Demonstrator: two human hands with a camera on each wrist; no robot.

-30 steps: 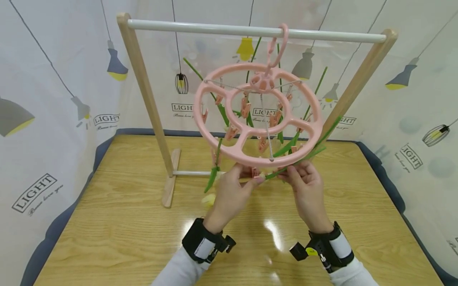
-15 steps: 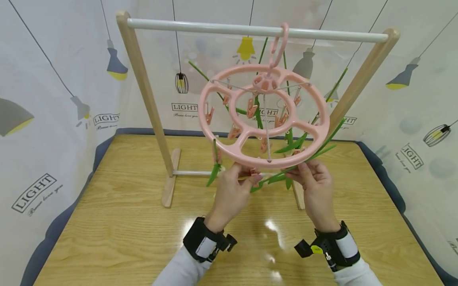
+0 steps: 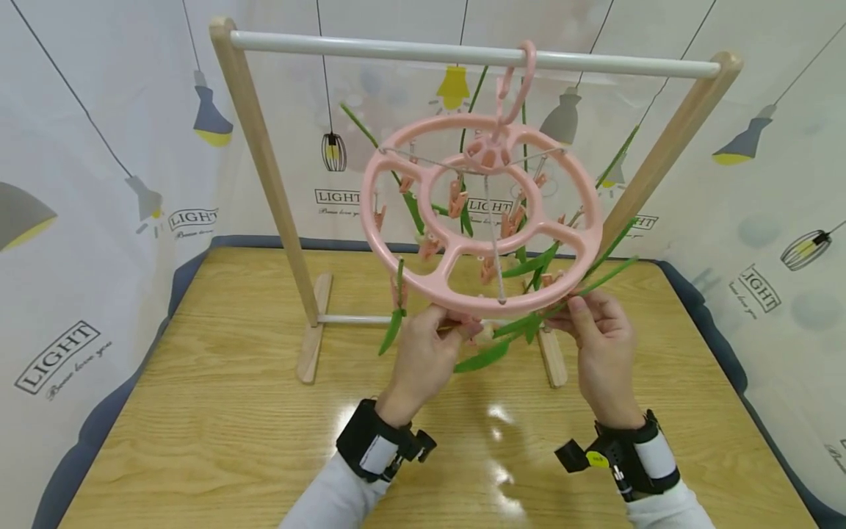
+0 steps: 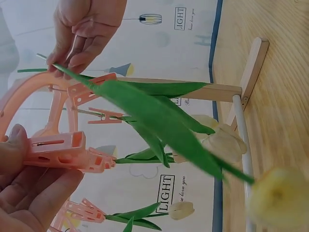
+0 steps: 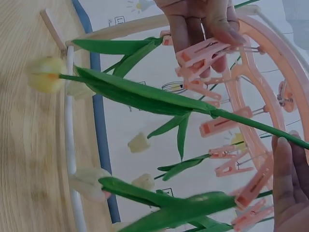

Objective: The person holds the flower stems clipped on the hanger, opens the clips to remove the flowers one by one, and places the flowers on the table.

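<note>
One pink peg (image 4: 55, 150) is pinched in the left hand's grip (image 3: 423, 356) below the front rim of the pink hanger (image 3: 453, 247), while the right hand's grip (image 3: 604, 356) pinches a yellow tulip (image 5: 145, 94) by its stem, slanting bloom-low near the peg above the tabletop (image 3: 198, 426).

In the left wrist view, the flower (image 4: 279, 199) at lower right is blurred; the left hand (image 4: 34, 200), lower left, is cut off.
</note>
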